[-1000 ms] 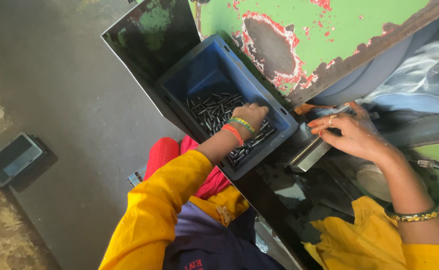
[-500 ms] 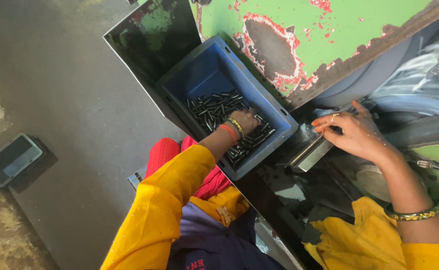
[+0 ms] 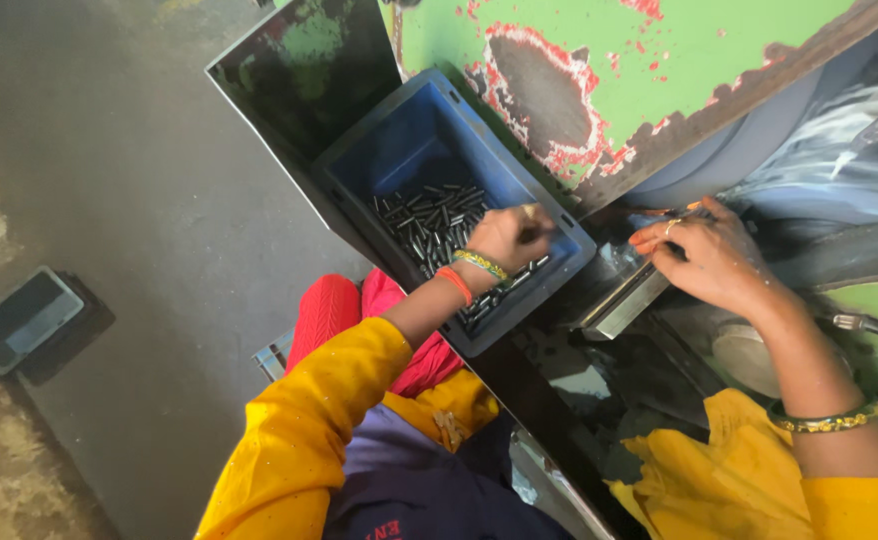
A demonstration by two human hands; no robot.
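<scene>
blue crate (image 3: 409, 150), 1, holds many metal pins (image 3: 429, 220); 2 hands: left (image 3: 509, 236), right (image 3: 709, 262).

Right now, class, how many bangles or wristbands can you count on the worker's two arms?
3. Two sit side by side on the left wrist, a yellow-green bangle and an orange band, over the blue bin. One gold bangle circles the right forearm. Sleeves may hide more.

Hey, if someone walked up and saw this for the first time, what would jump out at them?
Probably the blue plastic bin at centre, holding a pile of small dark metal pins, with the left hand reaching into them. Behind it stands a green machine panel with paint chipped to red. The right hand rests at a metal block on the machine.
</scene>
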